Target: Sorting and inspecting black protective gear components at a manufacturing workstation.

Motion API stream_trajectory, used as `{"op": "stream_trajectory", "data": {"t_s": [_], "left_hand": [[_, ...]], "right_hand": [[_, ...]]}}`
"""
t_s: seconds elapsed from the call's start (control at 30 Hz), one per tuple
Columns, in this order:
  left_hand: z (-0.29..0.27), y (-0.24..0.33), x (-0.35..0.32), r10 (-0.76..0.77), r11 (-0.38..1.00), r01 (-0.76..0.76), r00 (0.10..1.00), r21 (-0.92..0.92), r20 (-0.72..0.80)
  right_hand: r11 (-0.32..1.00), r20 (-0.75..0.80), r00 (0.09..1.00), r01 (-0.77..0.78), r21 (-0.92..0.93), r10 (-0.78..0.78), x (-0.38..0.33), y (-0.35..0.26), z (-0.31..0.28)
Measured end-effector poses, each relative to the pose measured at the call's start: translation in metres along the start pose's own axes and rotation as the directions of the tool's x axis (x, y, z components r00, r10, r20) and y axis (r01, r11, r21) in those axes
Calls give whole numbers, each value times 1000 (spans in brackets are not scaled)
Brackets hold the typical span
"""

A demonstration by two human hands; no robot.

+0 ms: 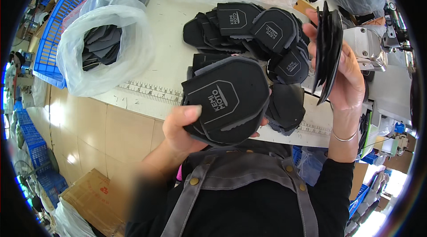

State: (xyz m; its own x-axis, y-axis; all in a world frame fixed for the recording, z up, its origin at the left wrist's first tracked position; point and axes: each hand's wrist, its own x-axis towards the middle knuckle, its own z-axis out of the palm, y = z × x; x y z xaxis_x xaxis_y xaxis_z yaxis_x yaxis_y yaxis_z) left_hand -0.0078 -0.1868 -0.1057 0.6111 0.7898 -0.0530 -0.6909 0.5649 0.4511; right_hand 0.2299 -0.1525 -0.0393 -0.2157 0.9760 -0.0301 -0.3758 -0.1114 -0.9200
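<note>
My left hand (179, 131) grips a stack of black padded fabric pieces (244, 92) near the table's front edge. Each piece is rounded at one end, and the top one bears a pale outline and printed mark. Raised at the right, my right hand (348, 77) is closed round several thin black pieces (328, 52), seen edge-on. Beyond the left stack, similar printed pieces (272, 34) lie overlapping in a loose pile. Plain dark pieces (287, 106) rest between the two hands, partly covered by the left stack.
An open clear plastic bag (129, 54) of dark pieces stands at the left, beside a blue crate (55, 43). Sewing machine metal parts (362, 48) stand close by my right hand. A ruler strip (149, 92) runs along the white table; a cardboard box (95, 197) sits on the floor.
</note>
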Motion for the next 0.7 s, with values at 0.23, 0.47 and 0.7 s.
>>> {"op": "stream_trajectory", "data": {"t_s": [0.23,0.47,0.7], "left_hand": [[4,2,-1,-8,998,8,1000,57,5],[9,-2,-3,-45,999,45,998,20,-45],[6,2,-2,-57,995,60,998,77,-41]], "right_hand": [[963,-6,999,-50,-266,50,-8,1,-4],[949,174,985,61,-310,-6,-5,-5,5],[928,160,985,123,-350,-70,-2,-14,18]]}}
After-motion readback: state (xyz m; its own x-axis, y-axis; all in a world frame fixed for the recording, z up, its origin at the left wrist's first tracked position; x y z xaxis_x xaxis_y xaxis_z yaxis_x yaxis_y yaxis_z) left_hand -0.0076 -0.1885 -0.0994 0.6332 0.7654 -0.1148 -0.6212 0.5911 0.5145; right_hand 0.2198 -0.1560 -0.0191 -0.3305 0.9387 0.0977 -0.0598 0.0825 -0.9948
